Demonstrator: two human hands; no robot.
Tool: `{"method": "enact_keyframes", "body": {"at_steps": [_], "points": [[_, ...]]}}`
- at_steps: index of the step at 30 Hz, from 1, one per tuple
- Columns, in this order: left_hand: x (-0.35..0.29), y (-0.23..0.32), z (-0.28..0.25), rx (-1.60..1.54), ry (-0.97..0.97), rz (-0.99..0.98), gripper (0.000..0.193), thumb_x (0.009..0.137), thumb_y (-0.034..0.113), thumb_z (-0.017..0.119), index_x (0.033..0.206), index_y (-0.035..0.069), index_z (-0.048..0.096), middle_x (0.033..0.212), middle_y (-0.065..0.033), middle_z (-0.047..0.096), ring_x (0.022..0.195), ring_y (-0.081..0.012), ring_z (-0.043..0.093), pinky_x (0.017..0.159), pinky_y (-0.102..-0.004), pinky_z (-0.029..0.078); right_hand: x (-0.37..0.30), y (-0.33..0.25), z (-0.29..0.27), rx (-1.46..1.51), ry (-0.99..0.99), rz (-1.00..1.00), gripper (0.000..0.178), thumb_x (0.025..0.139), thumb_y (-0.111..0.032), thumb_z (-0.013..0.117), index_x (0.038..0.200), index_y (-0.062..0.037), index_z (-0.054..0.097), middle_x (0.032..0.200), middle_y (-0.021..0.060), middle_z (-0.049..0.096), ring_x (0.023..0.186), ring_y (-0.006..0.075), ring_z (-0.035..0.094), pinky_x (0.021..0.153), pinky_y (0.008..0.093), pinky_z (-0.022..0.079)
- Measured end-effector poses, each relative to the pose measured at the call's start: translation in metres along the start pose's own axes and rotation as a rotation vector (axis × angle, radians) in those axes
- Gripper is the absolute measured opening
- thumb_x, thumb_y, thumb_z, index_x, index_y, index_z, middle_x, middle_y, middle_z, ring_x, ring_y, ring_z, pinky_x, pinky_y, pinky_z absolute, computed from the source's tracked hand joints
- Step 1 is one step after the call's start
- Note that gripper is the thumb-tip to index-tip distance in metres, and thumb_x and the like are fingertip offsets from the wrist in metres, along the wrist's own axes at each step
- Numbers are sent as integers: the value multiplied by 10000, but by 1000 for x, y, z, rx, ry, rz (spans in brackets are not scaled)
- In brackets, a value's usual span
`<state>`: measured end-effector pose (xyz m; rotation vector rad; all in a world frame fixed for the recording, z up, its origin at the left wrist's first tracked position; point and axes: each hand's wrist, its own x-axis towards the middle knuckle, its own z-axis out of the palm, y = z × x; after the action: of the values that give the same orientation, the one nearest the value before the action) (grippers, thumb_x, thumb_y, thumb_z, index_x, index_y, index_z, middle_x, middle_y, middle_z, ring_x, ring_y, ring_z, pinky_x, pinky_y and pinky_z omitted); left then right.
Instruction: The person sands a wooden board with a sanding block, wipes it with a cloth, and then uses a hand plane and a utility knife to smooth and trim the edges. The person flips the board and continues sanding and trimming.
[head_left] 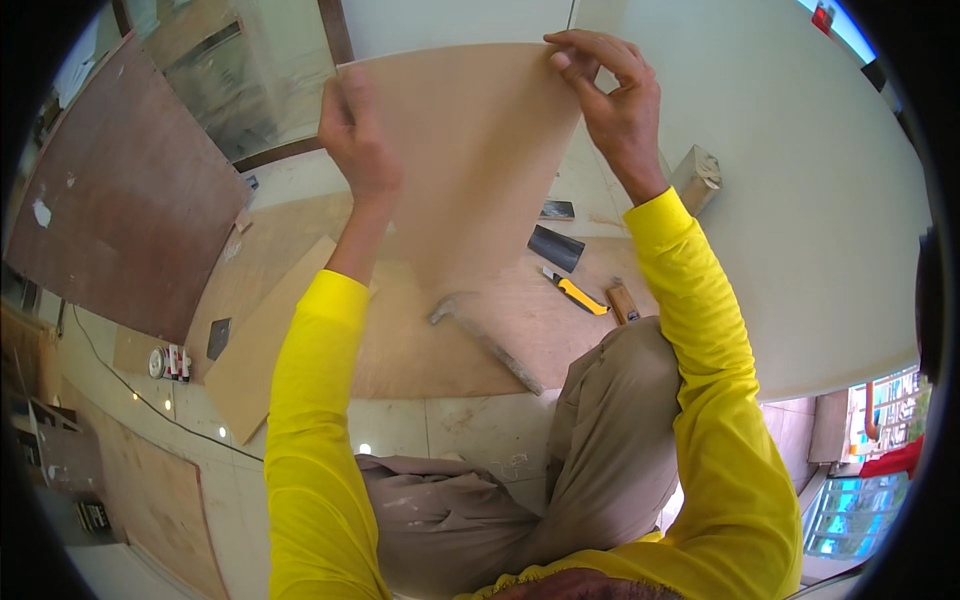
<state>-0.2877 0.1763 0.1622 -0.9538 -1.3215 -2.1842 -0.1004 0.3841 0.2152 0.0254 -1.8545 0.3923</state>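
A thin light-brown wooden sheet (pixel 470 150) stands raised in front of me, its lower part blurred. My left hand (pixel 362 135) is closed on its upper left edge, somewhat smeared by motion. At the upper right corner my right hand (pixel 615 95) pinches the same sheet between thumb and fingers. Below it, a claw hammer (pixel 490 345) lies on a larger plywood board (pixel 420 370) on the floor. To the right of the hammer are a yellow utility knife (pixel 577 291), a dark curved piece (pixel 556 248) and a small wooden-bodied tool (pixel 622 302).
A dark reddish-brown panel (pixel 125 190) leans at the left. A narrow plywood strip (pixel 270 345) lies near my left forearm, with small tubes and a white roll (pixel 160 363) beyond it. A large pale panel (pixel 800 200) fills the right side, beside a grey block (pixel 697 180). A cable (pixel 150 405) crosses the floor.
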Motion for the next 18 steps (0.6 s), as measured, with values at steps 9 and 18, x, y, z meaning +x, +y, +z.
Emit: {"method": "enact_keyframes", "body": {"at_steps": [9,18], "points": [[0,2,-4,17,7,0,518,1217,464,655,889,73,564,816,39,505,815,-112,446,760,-324,425,-6,5,-7,436,-30,447,242,1149,-255,807,1265,-55,880,1092,-25,815,1045,81,666,985,287,529],[5,17,-1,-27,-15,-60,484,1186,484,708,953,61,675,861,26,646,845,-99,561,818,-321,497,-9,6,1,527,24,438,284,1224,-264,680,1274,-41,849,1141,-21,804,1083,94,659,1047,292,516]]}}
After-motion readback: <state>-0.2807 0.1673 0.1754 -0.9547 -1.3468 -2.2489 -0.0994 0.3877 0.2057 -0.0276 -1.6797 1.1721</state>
